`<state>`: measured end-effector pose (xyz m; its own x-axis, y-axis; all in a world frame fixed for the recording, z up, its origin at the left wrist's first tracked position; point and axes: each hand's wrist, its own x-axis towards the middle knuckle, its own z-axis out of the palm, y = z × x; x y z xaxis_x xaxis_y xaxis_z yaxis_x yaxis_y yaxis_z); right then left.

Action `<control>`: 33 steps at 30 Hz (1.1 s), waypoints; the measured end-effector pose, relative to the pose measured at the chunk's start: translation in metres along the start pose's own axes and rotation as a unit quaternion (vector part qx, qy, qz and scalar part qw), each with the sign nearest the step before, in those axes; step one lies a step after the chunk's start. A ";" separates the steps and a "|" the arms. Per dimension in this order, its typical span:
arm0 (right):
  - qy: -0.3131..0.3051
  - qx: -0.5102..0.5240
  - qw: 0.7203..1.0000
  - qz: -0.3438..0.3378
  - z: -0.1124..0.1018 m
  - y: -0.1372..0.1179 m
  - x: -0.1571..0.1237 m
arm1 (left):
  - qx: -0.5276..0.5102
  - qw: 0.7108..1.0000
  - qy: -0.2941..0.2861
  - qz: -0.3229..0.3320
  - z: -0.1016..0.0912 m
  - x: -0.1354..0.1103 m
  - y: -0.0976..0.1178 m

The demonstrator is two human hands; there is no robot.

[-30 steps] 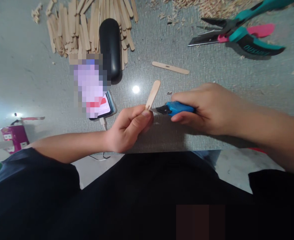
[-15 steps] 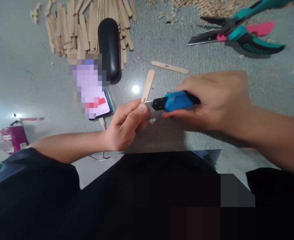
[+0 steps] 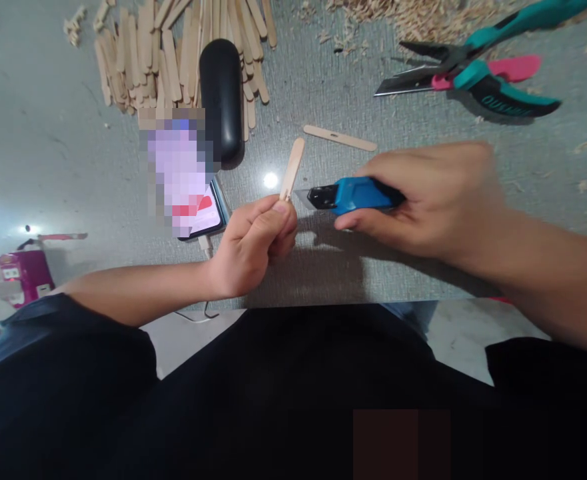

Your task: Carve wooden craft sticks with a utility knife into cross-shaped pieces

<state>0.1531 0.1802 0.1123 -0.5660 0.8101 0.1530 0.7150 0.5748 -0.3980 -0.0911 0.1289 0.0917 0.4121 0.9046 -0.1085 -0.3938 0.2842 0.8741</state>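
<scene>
My left hand pinches the lower end of a wooden craft stick, which points up and away from me. My right hand is wrapped round a blue utility knife. Its short blade points left, with the tip just right of the stick's base, close to my left thumb. Both hands hover over the grey mat near its front edge.
A pile of craft sticks and a black case lie at the back left. A phone on a cable sits left of my hand. One slotted stick lies behind; teal pliers, a pink-handled cutter and wood shavings at the back right.
The knife blade lay against the stick's base; it has now drawn slightly right and up, off the stick. The stick has tilted more upright, and my left hand barely moved.
</scene>
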 end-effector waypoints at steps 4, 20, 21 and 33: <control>-0.052 0.029 0.998 0.016 -0.003 -0.004 0.003 | 0.003 1.000 -0.017 0.024 -0.002 0.000 -0.002; -0.017 0.036 0.999 -0.014 0.005 -0.001 -0.001 | -0.002 0.999 -0.023 0.024 0.000 0.001 0.001; -0.022 0.034 0.999 -0.009 0.005 -0.001 -0.001 | 0.003 0.999 -0.022 0.023 0.000 0.001 0.001; -0.012 0.037 0.999 -0.010 0.007 0.002 -0.003 | 0.011 0.999 -0.029 0.032 -0.001 0.000 0.001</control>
<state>0.1534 0.1783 0.1047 -0.5901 0.7949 0.1410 0.6718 0.5804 -0.4603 -0.0920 0.1297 0.0917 0.4339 0.9006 -0.0250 -0.4037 0.2191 0.8883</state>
